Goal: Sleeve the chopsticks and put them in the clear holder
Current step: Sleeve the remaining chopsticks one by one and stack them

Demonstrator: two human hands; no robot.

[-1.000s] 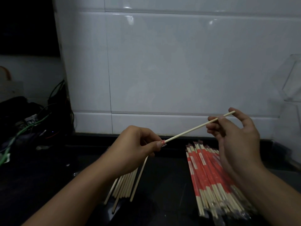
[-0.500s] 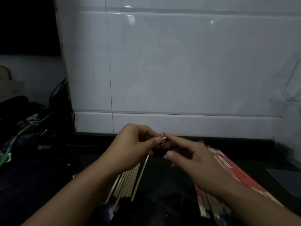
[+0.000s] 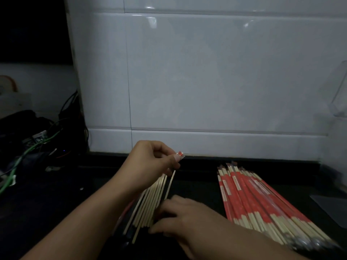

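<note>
My left hand (image 3: 155,162) is raised above the dark counter and pinches the end of a red-and-clear sleeve (image 3: 180,155). A thin stick runs down from under that hand. Below it lies a loose pile of bare wooden chopsticks (image 3: 148,205). My right hand (image 3: 189,218) rests low on the near end of that pile, fingers spread and touching the sticks. A big fan of red-sleeved chopsticks (image 3: 251,197) lies to the right. The clear holder (image 3: 340,94) shows only partly at the right edge, against the wall.
A white tiled wall (image 3: 206,81) rises right behind the counter. Tangled cables and dark gear (image 3: 37,139) fill the left side. A flat grey sheet (image 3: 332,207) lies at the far right of the counter.
My right hand left the stick it was feeding in near my left hand and dropped onto the bare chopstick pile. The left hand stayed put with the sleeve.
</note>
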